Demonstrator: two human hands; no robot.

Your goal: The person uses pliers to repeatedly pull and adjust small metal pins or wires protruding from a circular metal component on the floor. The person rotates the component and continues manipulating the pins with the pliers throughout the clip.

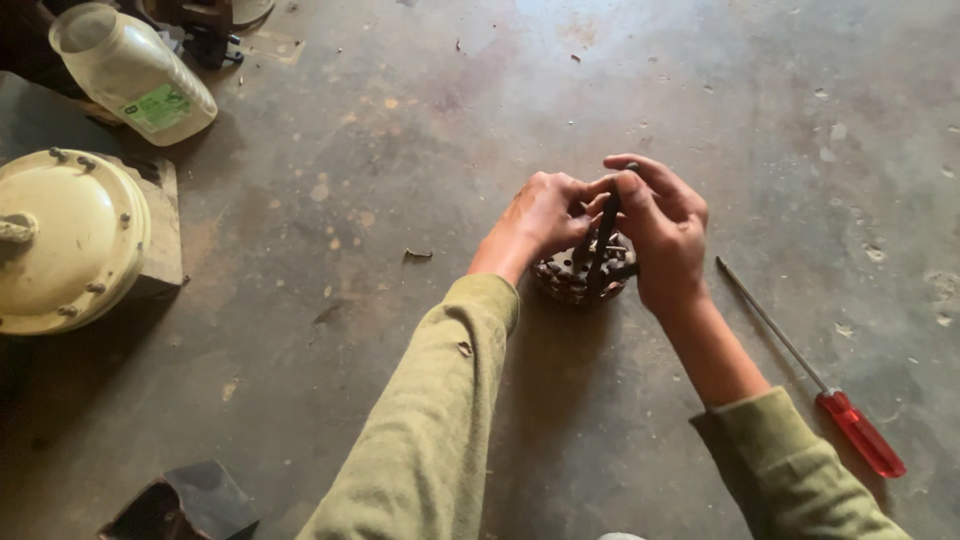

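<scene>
**Both hands on a small round container of metal bits**

Nearest: two olive-green sleeves reaching forward over the concrete floor. Just left of the sleeves at the bottom edge, a dark block. Right of the container, well clear of it, a red-handled screwdriver lying flat, shaft pointing back toward the container. At the middle, a small round container packed with dark metal pieces, resting on the floor. Left hand curled around its far left side, fingers bent in toward a dark upright rod standing in the container. Right hand closed on the rod's top, pinching it. Far left of the container, a cream domed metal housing with bolts; beyond that, a tilted translucent plastic jug.
</scene>
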